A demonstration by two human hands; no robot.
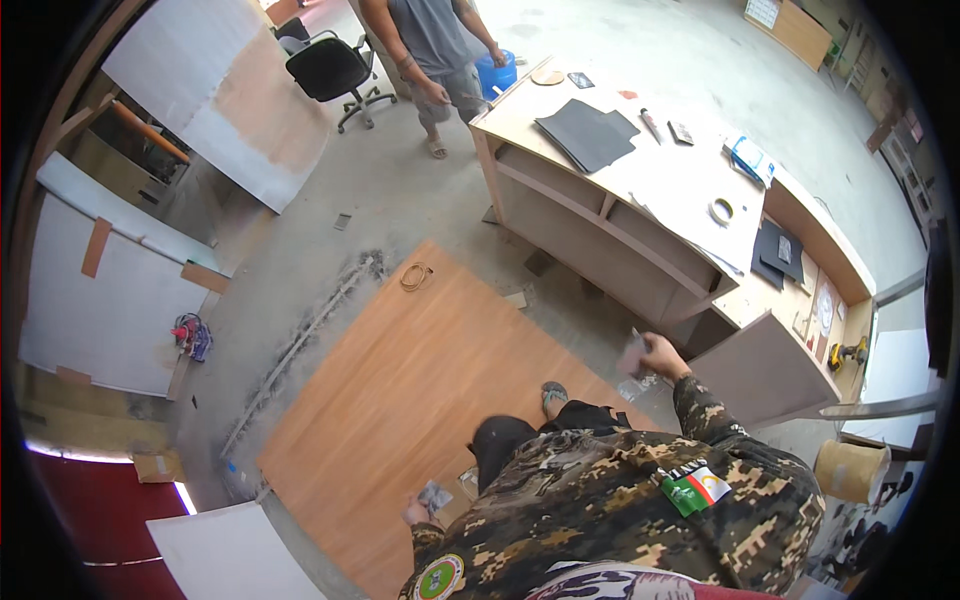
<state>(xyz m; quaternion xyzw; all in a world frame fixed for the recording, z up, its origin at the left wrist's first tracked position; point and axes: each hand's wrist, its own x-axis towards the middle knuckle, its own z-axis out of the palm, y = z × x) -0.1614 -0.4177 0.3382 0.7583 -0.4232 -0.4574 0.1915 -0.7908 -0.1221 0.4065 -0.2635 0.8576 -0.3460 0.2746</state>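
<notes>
My right hand (pixel 662 358) reaches out past the board's right edge, its fingers closed on a pale, thin piece (pixel 632 355) that looks like paper or plastic film. Down by my left side, my left hand (pixel 414 511) is closed on a small greyish, shiny packet (pixel 434 494). Beside that hand is a small brown cardboard box (pixel 458 505), partly covered by my body. A wide wood-grain board (pixel 400 370) lies flat on the floor in front of me. A coil of tan cord (pixel 414 277) rests near its far corner.
A wooden counter (pixel 680 175) at the right carries black sheets (pixel 590 135), a tape roll (pixel 720 210) and a yellow drill (pixel 848 353). Another person (pixel 430 50) stands beyond its left end, near a black office chair (pixel 330 68). White panels (pixel 225 90) lean at the left.
</notes>
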